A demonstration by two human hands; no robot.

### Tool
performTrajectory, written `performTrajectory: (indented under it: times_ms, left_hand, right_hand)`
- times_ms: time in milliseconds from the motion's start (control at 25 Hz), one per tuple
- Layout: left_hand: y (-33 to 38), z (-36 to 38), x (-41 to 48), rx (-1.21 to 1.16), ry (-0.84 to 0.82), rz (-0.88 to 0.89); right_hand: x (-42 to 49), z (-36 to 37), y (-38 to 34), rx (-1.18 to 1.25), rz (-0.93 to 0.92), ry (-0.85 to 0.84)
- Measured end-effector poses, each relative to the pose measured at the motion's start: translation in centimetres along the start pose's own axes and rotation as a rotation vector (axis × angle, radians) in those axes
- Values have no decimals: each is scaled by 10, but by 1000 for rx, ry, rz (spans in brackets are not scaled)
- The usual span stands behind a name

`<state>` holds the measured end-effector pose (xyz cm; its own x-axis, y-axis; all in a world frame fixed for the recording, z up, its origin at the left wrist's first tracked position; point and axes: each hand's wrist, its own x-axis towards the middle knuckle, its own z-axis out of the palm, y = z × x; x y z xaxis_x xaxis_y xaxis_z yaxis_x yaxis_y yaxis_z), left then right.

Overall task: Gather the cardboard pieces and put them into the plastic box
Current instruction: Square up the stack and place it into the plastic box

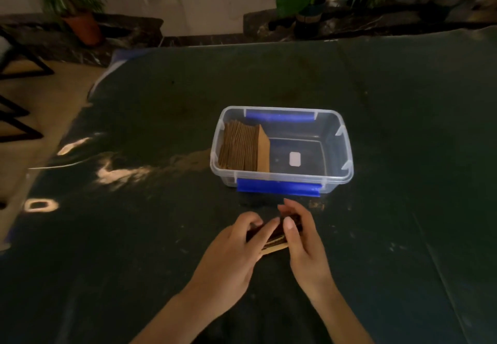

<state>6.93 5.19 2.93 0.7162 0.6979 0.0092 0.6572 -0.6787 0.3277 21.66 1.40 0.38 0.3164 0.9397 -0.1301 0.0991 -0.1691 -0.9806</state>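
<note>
stack: small cardboard stack [277, 237] held between both hands, low over the table, just in front of the box
left hand [236, 247]: fingers curled shut on the stack's left side
right hand [301, 238]: thumb and fingers pinched on the stack's right side
box [336, 139]: clear, no lid, blue clips front and back
box contents: row of cardboard pieces [243, 147] on edge, leaning against left wall; right half bare
table [161, 128]: dark cover
background: potted plants [78, 7] beyond the far edge
</note>
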Motion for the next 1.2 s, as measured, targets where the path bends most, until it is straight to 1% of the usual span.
performTrajectory:
  times_ms: [80,160,200,280,320,360,440,520,600,640,680,720,760,800,840,880,960,1040,1200]
  left_hand:
    - [-11,13,-3,-55,53,-47]
    - [-23,23,-11,-182,126,-125]
    - [-27,27,-16,-315,172,-194]
    - [-25,35,-25,-735,263,-371]
    - [-20,42,-26,-925,299,-425]
    - [-14,49,-26,-1041,323,-453]
    - [-7,58,-23,-1110,377,-474]
    - [-9,60,-22,-1148,386,-466]
    - [-16,59,-25,-1157,340,-444]
    - [-19,58,-27,-1118,308,-442]
    - [-20,58,-29,-1045,281,-443]
    - [-21,57,-31,-933,270,-442]
    - [-22,56,-31,-791,275,-437]
    - [-22,54,-31,-647,292,-426]
    - [-23,52,-32,-532,313,-413]
    - [-25,51,-32,-459,329,-407]
    - [-24,49,-32,-416,347,-425]
    - [-23,50,-33,-437,361,-445]
    - [-24,54,-32,-533,306,-463]
  right_hand:
    - [1,16,10,28,11,113]
    - [3,23,18,45,-3,179]
    - [4,24,20,58,-15,199]
    - [5,26,24,68,-40,223]
    - [4,28,26,78,-54,228]
    - [4,30,27,97,-67,223]
    - [3,30,32,112,-92,189]
    - [4,19,38,121,-104,74]
    - [7,-2,42,282,-72,-133]
    - [7,-15,43,321,-46,-241]
    - [7,-26,42,260,-34,-325]
    - [6,-35,41,88,-44,-380]
    - [6,-42,40,-113,-60,-372]
    - [7,-46,37,-314,-102,-316]
    - [9,-47,32,-446,-156,-255]
    - [10,-48,28,-516,-201,-209]
    - [11,-47,20,-586,-265,-158]
    - [9,-46,17,-601,-296,-134]
    - [6,-42,19,-526,-239,-146]
